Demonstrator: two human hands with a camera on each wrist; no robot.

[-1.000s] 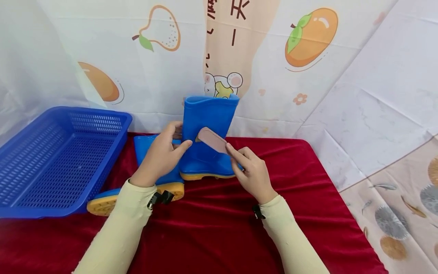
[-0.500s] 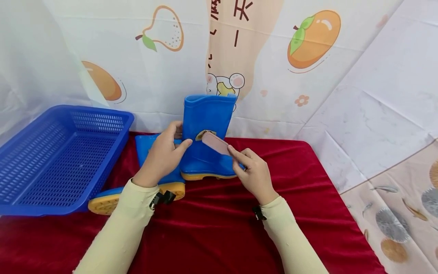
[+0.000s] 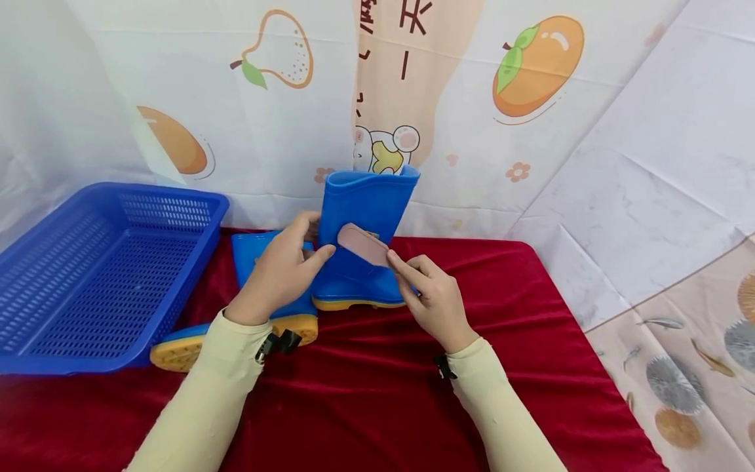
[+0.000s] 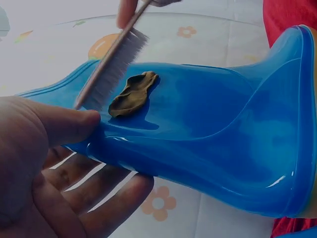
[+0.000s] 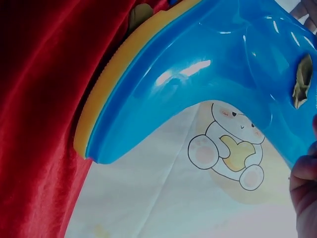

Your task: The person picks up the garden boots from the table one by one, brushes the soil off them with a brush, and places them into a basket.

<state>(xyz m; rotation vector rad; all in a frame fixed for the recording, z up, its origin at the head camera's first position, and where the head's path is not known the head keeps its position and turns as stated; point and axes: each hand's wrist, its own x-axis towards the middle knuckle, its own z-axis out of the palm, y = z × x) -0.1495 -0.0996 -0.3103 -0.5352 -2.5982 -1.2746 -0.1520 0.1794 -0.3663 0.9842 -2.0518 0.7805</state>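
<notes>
A blue rain boot with a yellow sole stands upright, leaning slightly right. My left hand holds the left edge of its shaft, thumb in front and fingers behind. My right hand pinches the handle end of a brush with a flat pinkish back. In the left wrist view, the bristles point toward the shaft beside a brown mud-like patch; whether they touch it, I cannot tell. The head view shows that patch mostly hidden behind the brush.
A second blue boot lies on its side behind my left forearm. To the left stands a blue plastic basket. Red cloth covers the table, and a printed curtain hangs behind it. Another brown lump shows beside the sole.
The brush dipped down and right, showing the brown patch, then moved back up and left over it. The boot's top has tilted to the right, my left hand going slightly with it.
</notes>
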